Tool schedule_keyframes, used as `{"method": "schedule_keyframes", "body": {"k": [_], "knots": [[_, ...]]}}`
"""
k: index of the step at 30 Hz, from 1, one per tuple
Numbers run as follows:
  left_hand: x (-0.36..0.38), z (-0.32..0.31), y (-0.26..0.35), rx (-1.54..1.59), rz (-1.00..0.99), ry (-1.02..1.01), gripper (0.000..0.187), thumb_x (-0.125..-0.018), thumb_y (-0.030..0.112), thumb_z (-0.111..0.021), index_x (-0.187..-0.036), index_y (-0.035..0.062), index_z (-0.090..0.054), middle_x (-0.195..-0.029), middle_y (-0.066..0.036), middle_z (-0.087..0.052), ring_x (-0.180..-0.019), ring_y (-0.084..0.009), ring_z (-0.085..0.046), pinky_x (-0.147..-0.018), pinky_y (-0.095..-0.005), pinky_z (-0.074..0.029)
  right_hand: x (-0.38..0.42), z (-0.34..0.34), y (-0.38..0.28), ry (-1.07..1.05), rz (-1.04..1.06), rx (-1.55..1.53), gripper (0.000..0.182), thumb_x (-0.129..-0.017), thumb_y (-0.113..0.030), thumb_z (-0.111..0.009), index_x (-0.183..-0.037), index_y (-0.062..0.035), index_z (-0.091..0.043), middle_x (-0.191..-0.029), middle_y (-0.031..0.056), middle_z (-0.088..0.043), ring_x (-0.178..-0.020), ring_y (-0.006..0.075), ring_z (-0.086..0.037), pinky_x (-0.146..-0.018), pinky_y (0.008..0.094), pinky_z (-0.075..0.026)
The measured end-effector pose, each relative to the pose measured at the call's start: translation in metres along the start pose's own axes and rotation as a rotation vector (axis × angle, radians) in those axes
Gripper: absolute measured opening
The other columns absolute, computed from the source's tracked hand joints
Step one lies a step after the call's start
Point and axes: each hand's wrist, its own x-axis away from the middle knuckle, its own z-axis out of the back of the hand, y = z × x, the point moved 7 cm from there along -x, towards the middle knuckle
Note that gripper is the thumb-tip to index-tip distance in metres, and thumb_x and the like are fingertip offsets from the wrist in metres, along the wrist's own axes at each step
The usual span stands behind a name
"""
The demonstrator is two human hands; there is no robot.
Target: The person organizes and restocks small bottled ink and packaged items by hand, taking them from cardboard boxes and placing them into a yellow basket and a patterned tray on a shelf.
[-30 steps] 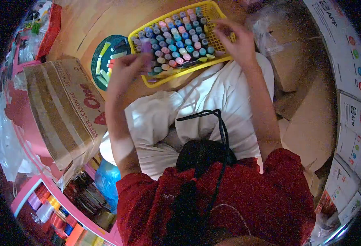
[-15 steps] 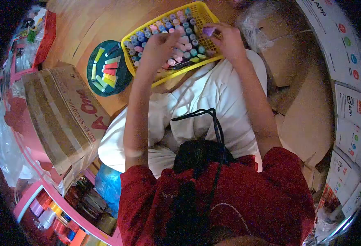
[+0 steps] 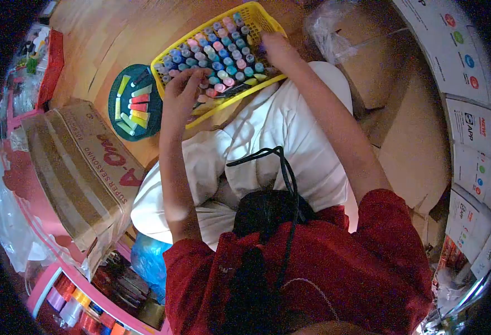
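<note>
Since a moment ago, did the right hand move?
Yes. The right hand held a purple piece above the yellow basket's near-right edge; now it has pushed forward into the basket, among the capped markers at the right end.

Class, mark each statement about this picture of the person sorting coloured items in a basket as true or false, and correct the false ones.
1. The basket holding the rows of coloured caps is yellow. True.
2. The round tray beside the basket is red. False: it is dark green and holds loose highlighter-like sticks.
3. Both hands are at the basket. True: the left hand rests at its near edge and the right hand at its right end.
4. The cardboard box stands to the person's right. False: it stands to the person's left.
5. The person wears a blue top. False: the top is red.
</note>
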Motion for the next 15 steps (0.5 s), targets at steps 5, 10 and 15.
{"method": "schedule_keyframes", "body": {"k": [5,10,15], "knots": [[0.001,-0.001,-0.003,0.034,0.010,0.028,0.023,-0.089,0.019,-0.047,-0.092,0.0020,-0.062,-0.075,0.002,-0.054,-0.065,-0.0038,-0.046,-0.055,-0.0159,-0.034,-0.003,-0.010,-0.001,0.020,0.025,0.006,0.018,-0.075,-0.003,-0.045,-0.085,0.0040,-0.058,-0.082,0.0244,-0.059,-0.079,0.0366,-0.060,-0.069,0.0440,-0.048],[0.004,-0.009,0.004,0.100,0.020,0.023,0.023,-0.089,0.019,-0.047,-0.094,0.0017,-0.061,-0.076,0.002,-0.054,-0.065,-0.0039,-0.046,-0.056,-0.0165,-0.036,-0.007,-0.018,-0.001,-0.020,0.025,-0.033,0.018,-0.073,0.002,-0.045,-0.088,0.0046,-0.053,-0.085,0.0260,-0.058,-0.085,0.0380,-0.057,-0.072,0.0443,-0.047],[0.004,-0.007,0.006,0.070,-0.003,0.019,0.022,-0.089,0.018,-0.048,-0.095,0.0013,-0.061,-0.080,0.001,-0.054,-0.067,-0.0049,-0.048,-0.057,-0.0173,-0.037,-0.004,-0.013,0.000,0.053,0.024,-0.060,0.019,-0.076,-0.004,-0.042,-0.084,0.0036,-0.059,-0.086,0.0240,-0.059,-0.083,0.0362,-0.059,-0.072,0.0439,-0.047]]}}
